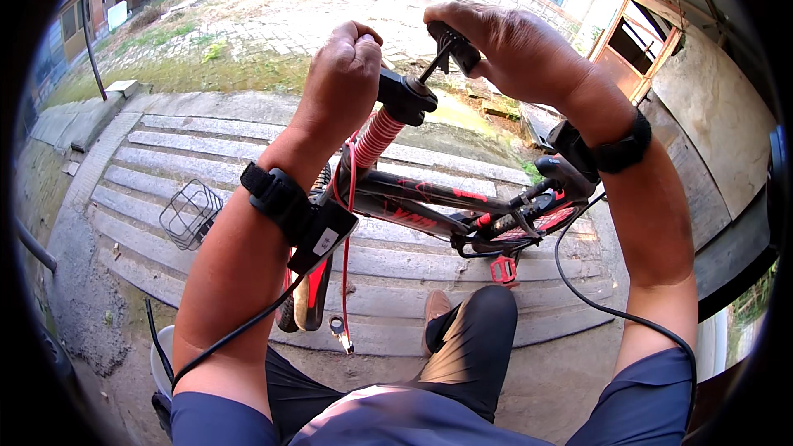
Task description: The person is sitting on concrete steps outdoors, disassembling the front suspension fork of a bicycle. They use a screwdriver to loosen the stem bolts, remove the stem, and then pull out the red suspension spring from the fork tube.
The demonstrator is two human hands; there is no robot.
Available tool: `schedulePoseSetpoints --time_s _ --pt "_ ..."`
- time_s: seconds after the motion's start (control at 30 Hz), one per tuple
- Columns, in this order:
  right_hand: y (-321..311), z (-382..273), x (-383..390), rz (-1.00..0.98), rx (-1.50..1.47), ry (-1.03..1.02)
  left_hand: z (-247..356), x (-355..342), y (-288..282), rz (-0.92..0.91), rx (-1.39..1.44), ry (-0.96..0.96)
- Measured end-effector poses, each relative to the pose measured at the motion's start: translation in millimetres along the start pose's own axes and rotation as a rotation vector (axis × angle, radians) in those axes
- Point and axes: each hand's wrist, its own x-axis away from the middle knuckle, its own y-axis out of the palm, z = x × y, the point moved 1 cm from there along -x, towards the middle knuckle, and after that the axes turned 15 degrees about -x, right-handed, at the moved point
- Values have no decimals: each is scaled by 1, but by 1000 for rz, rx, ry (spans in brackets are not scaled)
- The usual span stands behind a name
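A black and red bicycle (429, 192) stands crosswise before me, with a red ribbed boot (378, 136) below its black stem (408, 96). My left hand (344, 70) is closed on the stem, its fingertips hidden. My right hand (504, 54) grips a black folding multi-tool (454, 48), whose long thin bit reaches down into the stem's top. A red cable (353, 186) dangles beside the front wheel (309, 301), with a small metal fitting (340, 334) at its lower end.
A wire basket (190, 216) lies on the grooved concrete ramp (149, 182) at left. My leg and shoe (438, 314) are below the bicycle. A wooden panel structure (690, 116) stands at right, and a paved, weedy yard (206, 25) stretches behind toward buildings.
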Motion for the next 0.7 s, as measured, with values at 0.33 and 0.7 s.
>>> schedulePoseSetpoints --time_s 0.33,0.7 --pt "23 0 -13 309 237 -191 4 -2 1 -24 57 -56" --pt "45 -39 1 397 -506 253 0 -3 -5 -88 74 -30"
